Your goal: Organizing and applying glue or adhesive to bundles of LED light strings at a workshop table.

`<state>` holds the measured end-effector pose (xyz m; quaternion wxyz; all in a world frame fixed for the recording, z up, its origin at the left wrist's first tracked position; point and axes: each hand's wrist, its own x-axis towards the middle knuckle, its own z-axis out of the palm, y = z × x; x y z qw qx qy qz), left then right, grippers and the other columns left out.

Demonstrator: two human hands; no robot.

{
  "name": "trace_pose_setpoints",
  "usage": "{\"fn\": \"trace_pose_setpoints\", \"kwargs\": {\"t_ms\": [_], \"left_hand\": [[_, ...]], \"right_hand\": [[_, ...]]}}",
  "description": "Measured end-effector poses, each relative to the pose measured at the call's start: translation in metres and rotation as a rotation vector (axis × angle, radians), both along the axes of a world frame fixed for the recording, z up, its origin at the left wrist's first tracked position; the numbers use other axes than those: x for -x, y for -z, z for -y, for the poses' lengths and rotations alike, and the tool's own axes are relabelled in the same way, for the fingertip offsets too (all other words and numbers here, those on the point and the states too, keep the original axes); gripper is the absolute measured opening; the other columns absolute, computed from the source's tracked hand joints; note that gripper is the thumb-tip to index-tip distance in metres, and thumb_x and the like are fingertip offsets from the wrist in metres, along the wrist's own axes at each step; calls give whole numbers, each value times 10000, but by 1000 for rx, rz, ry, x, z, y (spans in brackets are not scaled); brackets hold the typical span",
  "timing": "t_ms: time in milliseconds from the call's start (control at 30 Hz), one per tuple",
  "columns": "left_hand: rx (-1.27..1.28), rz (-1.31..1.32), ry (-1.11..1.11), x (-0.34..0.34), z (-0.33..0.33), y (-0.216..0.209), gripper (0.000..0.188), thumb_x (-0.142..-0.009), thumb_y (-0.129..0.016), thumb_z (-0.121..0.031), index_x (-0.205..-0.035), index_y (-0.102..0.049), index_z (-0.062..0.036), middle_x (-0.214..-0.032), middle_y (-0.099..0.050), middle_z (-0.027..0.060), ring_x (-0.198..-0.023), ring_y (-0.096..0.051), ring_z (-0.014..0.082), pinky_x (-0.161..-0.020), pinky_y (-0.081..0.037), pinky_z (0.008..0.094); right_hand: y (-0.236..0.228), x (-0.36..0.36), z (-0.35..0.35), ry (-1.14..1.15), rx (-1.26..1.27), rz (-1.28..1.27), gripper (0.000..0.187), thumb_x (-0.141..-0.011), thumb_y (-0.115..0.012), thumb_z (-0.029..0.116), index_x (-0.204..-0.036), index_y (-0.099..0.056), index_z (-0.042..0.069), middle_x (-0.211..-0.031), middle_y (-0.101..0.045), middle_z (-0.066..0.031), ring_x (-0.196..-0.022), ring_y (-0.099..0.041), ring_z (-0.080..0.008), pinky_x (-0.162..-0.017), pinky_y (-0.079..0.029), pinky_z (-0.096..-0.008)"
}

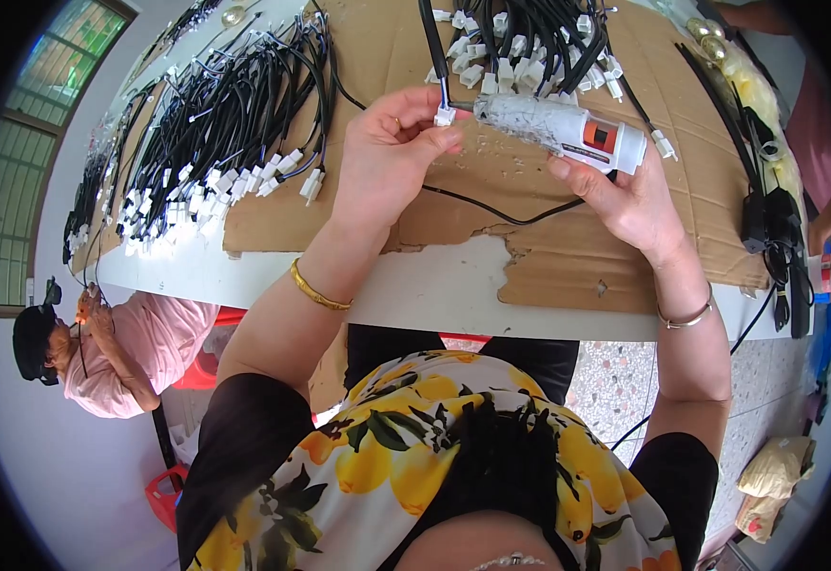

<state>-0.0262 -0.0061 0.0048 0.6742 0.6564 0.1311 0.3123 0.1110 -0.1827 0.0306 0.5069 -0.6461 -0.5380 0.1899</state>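
Note:
Between the thumb and fingers of my left hand (398, 143) is a white plug connector (445, 116) on the end of a black cable (431, 38). My right hand (632, 202) is closed around a white hot glue gun (539, 124), its barrel smeared with grey residue and an orange part showing in its side. The gun's nozzle points left and reaches the connector; whether they touch I cannot tell. A thin black cord (506, 219) curves across the cardboard below the gun.
Cardboard (396, 57) covers much of the white table (425, 285). Bundled black cables with white connectors (234, 124) lie at left; another bundle (520, 48) lies at the far middle. Black power adapters (767, 224) sit at the right edge. A co-worker in pink (144, 352) sits at left.

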Motion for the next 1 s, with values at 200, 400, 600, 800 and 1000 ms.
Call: {"fn": "trace_pose_setpoints", "kwargs": {"t_ms": [200,400,600,800,1000], "left_hand": [[7,-8,-15,0,2,-1,255,-759,-549,97,-1006,-537,34,-890,-627,87,-729,-573,95,-667,-498,223],[-8,-32,1,2,-1,2,261,-751,-544,106,-1003,-539,37,-885,-628,78,-718,-562,86,-653,-474,210],[-24,-87,1,3,-3,3,255,-747,-548,100,-995,-534,45,-885,-630,73,-724,-560,85,-655,-470,207],[-19,-110,62,3,-4,1,311,-761,-559,77,-1062,-501,25,-930,-624,101,-793,-576,106,-723,-473,226],[-31,-152,60,4,-4,-1,346,-766,-564,53,-1085,-436,12,-931,-626,106,-761,-571,95,-708,-472,214]], "right_hand": [[-2,-1,2,2,60,-36,271,-806,-604,120,-1020,-536,-32,-851,-618,-53,-779,-562,-90,-693,-459,-224],[0,-2,1,21,75,36,294,-796,-629,151,-1004,-536,-35,-850,-617,-54,-784,-560,-85,-688,-461,-227],[-2,-3,2,47,102,20,282,-790,-636,164,-976,-549,-29,-808,-591,-14,-735,-514,-56,-658,-432,-205],[-2,-5,1,58,85,-80,277,-781,-653,182,-945,-551,-17,-790,-574,3,-716,-491,-47,-638,-417,-198],[-4,-2,2,90,121,-72,279,-782,-650,177,-954,-545,-15,-794,-573,3,-716,-489,-48,-637,-416,-199]]}}
